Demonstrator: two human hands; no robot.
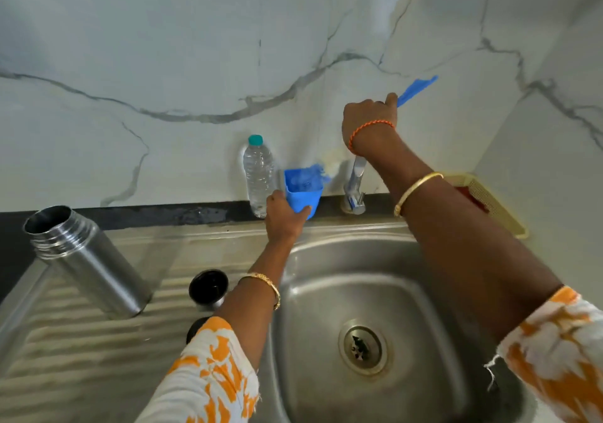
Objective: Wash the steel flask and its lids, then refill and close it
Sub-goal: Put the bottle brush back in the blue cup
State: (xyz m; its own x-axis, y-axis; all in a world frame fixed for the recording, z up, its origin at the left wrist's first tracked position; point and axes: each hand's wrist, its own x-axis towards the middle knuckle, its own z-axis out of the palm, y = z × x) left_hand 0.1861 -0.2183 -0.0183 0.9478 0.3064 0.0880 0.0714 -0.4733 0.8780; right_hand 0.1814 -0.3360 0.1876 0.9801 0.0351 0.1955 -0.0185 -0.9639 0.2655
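We see the sink basin (375, 292) lying open below both forearms. On the drainboard (81, 341) the steel flask (88, 259) and a black lid (208, 287) stand in the way; the plastic bottle (258, 177), blue holder (301, 194) and tap (355, 187) crowd the back ledge.

We see soft, even daylight, brightest upper right on the white veined marble wall (195, 47). Motion blur smears the blue brush handle (416, 91). Wide-angle distortion bends the ribbed steel drainboard (81, 341).
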